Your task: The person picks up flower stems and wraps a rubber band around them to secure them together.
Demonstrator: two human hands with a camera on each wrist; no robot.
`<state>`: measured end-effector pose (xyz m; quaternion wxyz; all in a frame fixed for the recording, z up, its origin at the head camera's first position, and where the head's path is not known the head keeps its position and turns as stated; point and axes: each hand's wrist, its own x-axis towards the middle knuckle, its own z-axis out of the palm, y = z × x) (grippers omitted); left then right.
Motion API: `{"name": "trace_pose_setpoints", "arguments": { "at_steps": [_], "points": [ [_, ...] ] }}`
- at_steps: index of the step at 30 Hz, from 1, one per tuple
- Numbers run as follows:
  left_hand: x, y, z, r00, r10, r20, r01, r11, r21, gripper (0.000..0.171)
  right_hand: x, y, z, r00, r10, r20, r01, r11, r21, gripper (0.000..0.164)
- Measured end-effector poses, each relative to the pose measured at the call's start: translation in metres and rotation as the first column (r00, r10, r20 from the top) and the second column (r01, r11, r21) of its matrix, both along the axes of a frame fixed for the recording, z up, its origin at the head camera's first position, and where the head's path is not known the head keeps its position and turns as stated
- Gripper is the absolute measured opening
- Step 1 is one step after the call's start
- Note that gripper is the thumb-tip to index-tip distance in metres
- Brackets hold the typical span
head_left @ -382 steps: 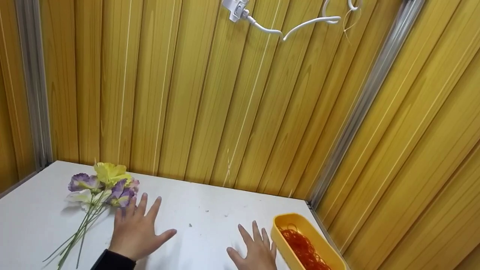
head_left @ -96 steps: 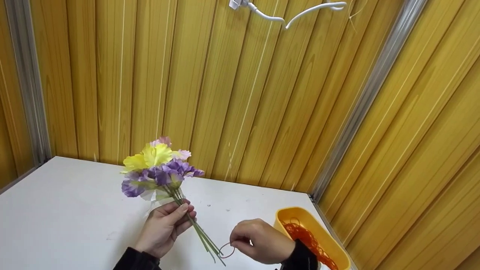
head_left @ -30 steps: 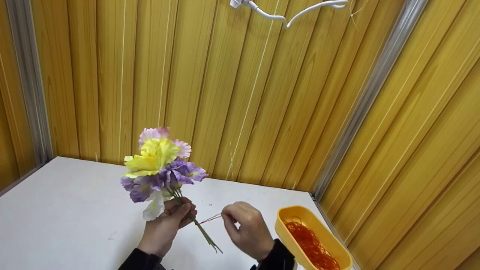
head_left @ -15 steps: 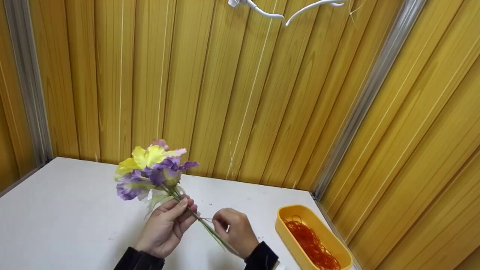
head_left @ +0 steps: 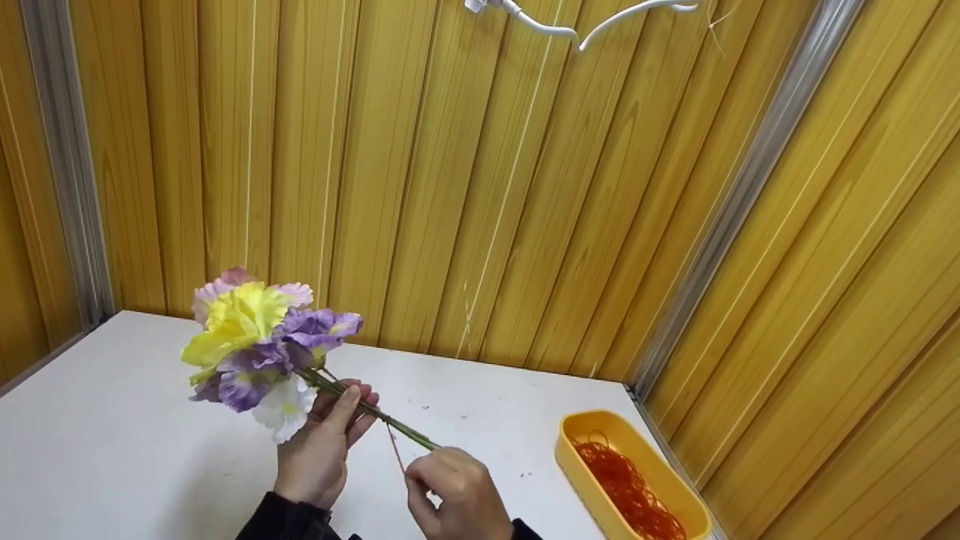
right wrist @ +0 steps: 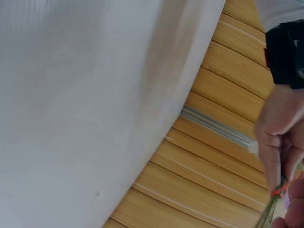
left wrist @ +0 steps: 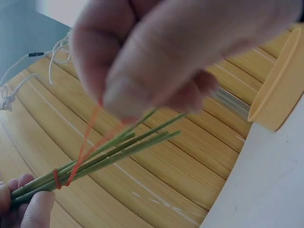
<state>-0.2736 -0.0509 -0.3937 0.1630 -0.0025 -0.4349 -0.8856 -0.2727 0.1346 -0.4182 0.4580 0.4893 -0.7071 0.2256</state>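
Note:
My left hand [head_left: 319, 450] holds a bunch of artificial flowers [head_left: 259, 330] by the green stems [head_left: 409, 430], thumb on the near side. The blooms are yellow, purple, pink and white and lean to the left above the table. A red rubber band [left wrist: 56, 176] loops round the stems just beyond the left fingers, seen in the left wrist view. My right hand [head_left: 461, 495] pinches the band's free end between thumb and curled forefinger, pulling it taut away from the stems. In the right wrist view, part of the band [right wrist: 280, 191] shows beside the right fingertips [right wrist: 295, 206].
A yellow tray [head_left: 577, 480] with a tangle of red rubber bands [head_left: 622, 480] stands on the white table [head_left: 97, 435] at the right. Wood-patterned walls [head_left: 420, 187] enclose the back and sides. A white cable [head_left: 547, 30] hangs at the top.
The loose flowers were lifted from the table and a band was brought to the stems. Lately the bunch tilted further left, and the right hand moved down toward me, stretching the band.

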Motion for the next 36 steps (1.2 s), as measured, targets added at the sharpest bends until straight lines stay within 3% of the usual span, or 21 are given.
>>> {"name": "trace_pose_setpoints", "arguments": {
  "at_steps": [2, 4, 7, 9, 11, 14, 16, 17, 18, 20, 23, 26, 28, 31, 34, 36],
  "points": [
    [0.000, 0.002, 0.000, 1.000, 0.020, -0.010, -0.021, 0.998, -0.063, 0.024, 0.001, 0.009, 0.009, 1.000, -0.029, 0.003, 0.029, 0.999, -0.015, 0.022],
    [0.002, 0.003, 0.001, 1.000, 0.001, -0.014, -0.003, 0.992, -0.124, 0.027, -0.002, 0.019, 0.018, 0.998, -0.054, 0.035, 0.055, 0.998, -0.034, 0.021],
    [0.006, 0.002, 0.002, 0.995, -0.097, 0.016, 0.098, 0.972, -0.212, 0.026, -0.011, 0.031, 0.024, 0.991, -0.060, 0.120, 0.068, 0.995, -0.067, 0.021],
    [0.008, -0.001, 0.002, 0.978, -0.204, 0.040, 0.208, 0.951, -0.231, 0.023, -0.019, 0.037, 0.022, 0.980, -0.034, 0.194, 0.052, 0.995, -0.087, 0.022],
    [0.009, -0.005, 0.002, 0.942, -0.334, 0.042, 0.334, 0.917, -0.216, 0.018, -0.027, 0.040, 0.016, 0.961, 0.004, 0.275, 0.026, 0.994, -0.103, 0.020],
    [0.009, -0.009, 0.001, 0.860, -0.511, 0.008, 0.508, 0.853, -0.117, 0.010, -0.032, 0.037, 0.005, 0.906, 0.047, 0.420, 0.001, 0.994, -0.113, 0.016],
    [0.010, -0.010, 0.001, 0.820, -0.572, -0.010, 0.572, 0.820, -0.025, 0.008, -0.031, 0.030, -0.002, 0.878, 0.059, 0.475, -0.002, 0.993, -0.120, 0.014],
    [0.010, -0.010, 0.001, 0.815, -0.579, -0.017, 0.579, 0.815, 0.028, 0.009, -0.029, 0.025, -0.006, 0.871, 0.067, 0.487, -0.006, 0.992, -0.127, 0.014],
    [0.010, -0.009, 0.001, 0.820, -0.572, -0.019, 0.572, 0.817, 0.078, 0.011, -0.027, 0.021, -0.009, 0.867, 0.069, 0.493, -0.002, 0.991, -0.135, 0.014],
    [0.009, -0.008, 0.003, 0.857, -0.515, -0.018, 0.510, 0.844, 0.166, 0.012, -0.023, 0.011, -0.016, 0.892, 0.078, 0.446, -0.007, 0.987, -0.158, 0.015],
    [0.007, -0.004, 0.004, 0.927, -0.374, -0.006, 0.364, 0.899, 0.243, 0.008, -0.017, -0.004, -0.024, 0.952, 0.062, 0.299, -0.008, 0.984, -0.179, 0.017],
    [0.005, -0.001, 0.004, 0.969, -0.245, 0.015, 0.235, 0.942, 0.240, 0.005, -0.010, -0.013, -0.027, 0.994, -0.017, 0.106, 0.035, 0.985, -0.172, 0.021],
    [0.003, 0.002, 0.003, 0.983, -0.184, 0.026, 0.175, 0.963, 0.205, 0.005, -0.004, -0.016, -0.025, 0.996, -0.084, 0.002, 0.083, 0.984, -0.159, 0.024],
    [0.002, 0.005, 0.002, 0.993, -0.111, 0.030, 0.108, 0.990, 0.096, 0.010, 0.005, -0.015, -0.015, 0.979, -0.177, -0.104, 0.162, 0.977, -0.141, 0.025],
    [0.003, 0.006, 0.000, 0.999, -0.047, -0.002, 0.047, 0.999, -0.018, 0.018, 0.011, -0.005, 0.000, 0.965, -0.228, -0.131, 0.211, 0.969, -0.127, 0.023],
    [0.004, 0.006, 0.000, 0.998, -0.039, -0.048, 0.034, 0.995, -0.089, 0.023, 0.012, 0.004, 0.008, 0.972, -0.220, -0.087, 0.210, 0.971, -0.114, 0.022]
  ]
}}
